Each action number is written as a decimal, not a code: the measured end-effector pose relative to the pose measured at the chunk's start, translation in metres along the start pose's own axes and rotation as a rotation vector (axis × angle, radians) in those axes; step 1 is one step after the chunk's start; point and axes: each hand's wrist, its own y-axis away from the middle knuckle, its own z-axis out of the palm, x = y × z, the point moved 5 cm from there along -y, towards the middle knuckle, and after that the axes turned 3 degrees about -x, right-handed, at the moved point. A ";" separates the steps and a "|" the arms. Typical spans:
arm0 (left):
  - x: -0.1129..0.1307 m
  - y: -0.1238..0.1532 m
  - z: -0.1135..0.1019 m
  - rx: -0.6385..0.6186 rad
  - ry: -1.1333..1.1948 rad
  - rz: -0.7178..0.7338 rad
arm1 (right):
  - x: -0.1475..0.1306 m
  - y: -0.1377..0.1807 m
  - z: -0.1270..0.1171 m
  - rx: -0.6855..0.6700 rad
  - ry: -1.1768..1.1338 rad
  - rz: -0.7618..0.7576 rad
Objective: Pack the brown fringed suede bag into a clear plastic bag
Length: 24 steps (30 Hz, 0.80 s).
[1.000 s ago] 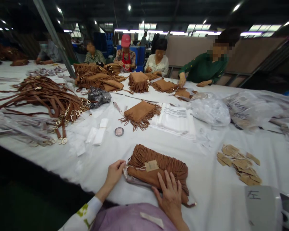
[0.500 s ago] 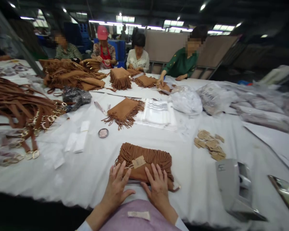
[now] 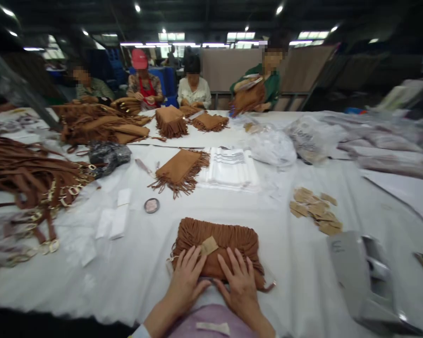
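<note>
A brown fringed bag [image 3: 218, 230] lies flat on the white-covered table in front of me, its fringe gathered along the far side. A tan paper tag [image 3: 209, 245] with a pale string rests on top of it. My left hand [image 3: 188, 272] lies on the bag's near left part, fingers stretched out and touching the tag's edge. On the near right part rests my right hand [image 3: 238, 277], fingers spread. Both thumbs point inward at the bag's near edge. A short strap end with a small metal tip sticks out at the bag's right corner.
Tan tags [image 3: 315, 209] lie in a loose pile to the right, beyond a grey tape dispenser [image 3: 366, 281]. Another fringed bag [image 3: 179, 166] lies ahead beside white plastic bags [image 3: 231, 166]. Brown straps with buckles [image 3: 28, 173] heap up at left. Several people work across the table.
Both my hands stay on the bag; the left has shifted up toward the tag, which is slightly turned. Across the table, the person in green has lifted a brown bag off the table.
</note>
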 end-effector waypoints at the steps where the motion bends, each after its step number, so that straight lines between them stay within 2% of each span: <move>1: -0.012 -0.003 -0.008 0.035 0.033 -0.039 | 0.002 -0.001 0.004 0.020 0.000 -0.010; 3: -0.051 -0.007 -0.027 0.159 0.049 -0.195 | 0.005 -0.002 0.012 0.053 -0.016 -0.016; 5: -0.100 -0.010 -0.047 0.276 -0.025 -0.411 | 0.008 -0.002 0.018 0.076 -0.039 -0.011; 6: -0.124 -0.012 -0.054 0.295 -0.091 -0.509 | 0.008 -0.002 0.019 0.084 -0.048 -0.007; 8: -0.164 -0.019 -0.061 0.256 -0.231 -0.628 | 0.009 -0.001 0.019 0.084 -0.055 -0.003; 10: -0.192 -0.030 -0.057 0.165 -0.332 -0.648 | 0.008 -0.002 0.018 0.072 -0.047 -0.008; 13: -0.213 -0.043 -0.040 0.002 -0.371 -0.619 | 0.007 -0.003 0.014 0.052 -0.021 -0.028; 16: -0.222 -0.045 -0.026 -0.112 -0.365 -0.629 | 0.006 -0.005 0.012 0.027 -0.009 -0.033; 24: -0.236 -0.043 -0.024 -0.191 -0.448 -0.562 | 0.006 0.001 -0.008 -0.068 -0.057 -0.046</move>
